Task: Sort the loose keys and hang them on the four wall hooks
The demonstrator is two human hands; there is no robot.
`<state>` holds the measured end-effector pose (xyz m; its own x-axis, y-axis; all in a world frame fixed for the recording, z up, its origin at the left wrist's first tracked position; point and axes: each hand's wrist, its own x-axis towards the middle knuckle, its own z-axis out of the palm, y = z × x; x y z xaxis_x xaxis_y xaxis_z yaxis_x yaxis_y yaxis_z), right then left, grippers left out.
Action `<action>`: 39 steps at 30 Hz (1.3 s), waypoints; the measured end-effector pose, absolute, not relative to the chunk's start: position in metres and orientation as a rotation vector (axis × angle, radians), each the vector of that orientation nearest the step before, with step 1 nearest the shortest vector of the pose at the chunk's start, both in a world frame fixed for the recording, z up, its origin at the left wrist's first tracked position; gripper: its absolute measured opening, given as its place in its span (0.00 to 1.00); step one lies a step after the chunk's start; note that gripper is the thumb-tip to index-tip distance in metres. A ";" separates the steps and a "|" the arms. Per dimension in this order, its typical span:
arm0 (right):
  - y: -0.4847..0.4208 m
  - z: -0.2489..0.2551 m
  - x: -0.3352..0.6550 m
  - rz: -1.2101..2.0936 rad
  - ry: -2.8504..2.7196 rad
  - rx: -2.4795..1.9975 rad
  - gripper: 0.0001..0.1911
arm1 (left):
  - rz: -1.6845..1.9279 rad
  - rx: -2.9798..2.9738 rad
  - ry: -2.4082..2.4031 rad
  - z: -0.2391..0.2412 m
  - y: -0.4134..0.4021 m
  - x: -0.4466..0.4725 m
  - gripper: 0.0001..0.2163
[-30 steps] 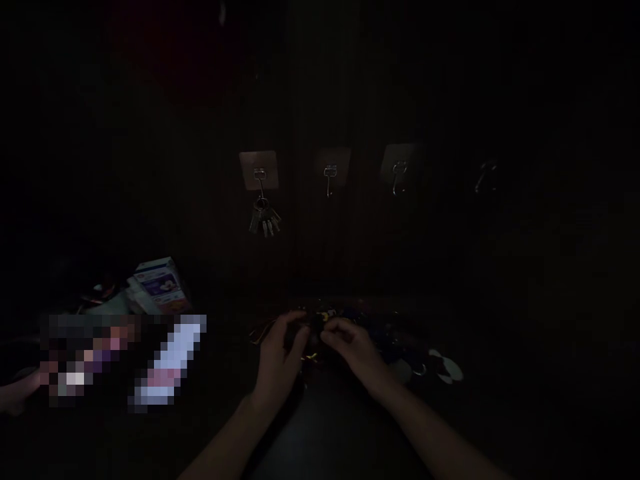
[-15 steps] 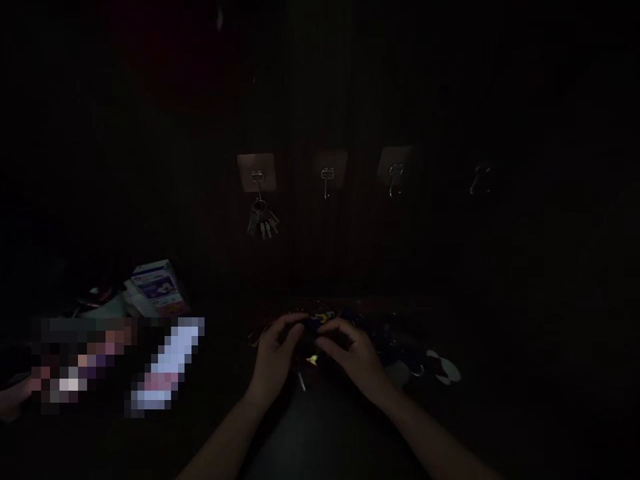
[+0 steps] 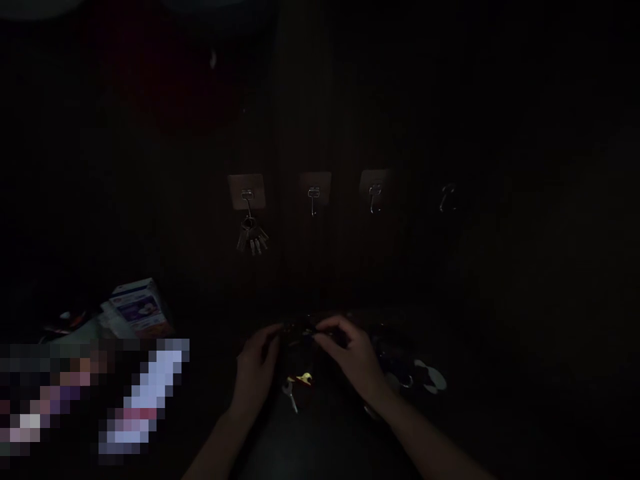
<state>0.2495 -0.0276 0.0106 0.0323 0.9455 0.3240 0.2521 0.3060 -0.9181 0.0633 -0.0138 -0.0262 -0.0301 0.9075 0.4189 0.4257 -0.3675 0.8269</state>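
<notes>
In dim light, both my hands are over a dark heap of small things. My left hand (image 3: 257, 363) is at the heap's left side, its thumb and forefinger drawn close together; anything between them is lost in the dark. My right hand (image 3: 350, 350) pinches a small dark thing (image 3: 309, 330) whose kind I cannot make out. Between my wrists lie a brass-coloured key (image 3: 303, 379) and a silver key (image 3: 291, 396). Beside my right wrist is a pale flat piece with rounded ends (image 3: 431, 377).
Ahead, several metal hooks on stick-on plates line the dark wall; a bunch of keys (image 3: 253, 237) hangs from the left hook (image 3: 247, 195). A small printed carton (image 3: 140, 308) stands at the left, behind a pixelated patch.
My hands have moved apart, the left going left. The dark thing with a yellow pattern between them no longer shows clearly. Both keys below are more exposed. The view has shifted.
</notes>
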 end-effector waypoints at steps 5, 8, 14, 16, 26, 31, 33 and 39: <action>-0.009 0.053 0.254 0.680 -1.358 -1.072 0.07 | 1.327 2.073 1.555 -0.046 0.004 0.047 0.10; 0.005 0.081 0.252 0.619 -1.266 -0.978 0.07 | 1.264 2.133 1.551 -0.053 0.009 0.043 0.10; 0.032 0.114 0.243 0.573 -1.138 -0.804 0.07 | 1.210 2.167 1.534 -0.056 0.011 0.043 0.09; 0.040 0.119 0.240 0.599 -1.111 -0.788 0.08 | 1.185 2.180 1.534 -0.056 0.010 0.043 0.09; 0.068 0.115 0.226 0.659 -1.018 -0.841 0.07 | 1.080 2.202 1.572 -0.052 0.008 0.045 0.10; 0.074 0.105 0.223 0.688 -0.995 -0.872 0.11 | 1.064 2.213 1.578 -0.053 0.008 0.045 0.10; 0.072 0.103 0.222 0.700 -1.001 -0.880 0.11 | 1.078 2.224 1.582 -0.052 0.008 0.045 0.09; 0.064 0.096 0.223 0.751 -0.996 -0.903 0.11 | 1.081 2.234 1.586 -0.052 0.008 0.045 0.09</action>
<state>0.2233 0.0639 0.0959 0.3644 0.8548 0.3694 -0.1199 0.4364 -0.8917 0.0450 0.0077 -0.0516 0.1587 0.8807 0.4464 0.7370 -0.4065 0.5399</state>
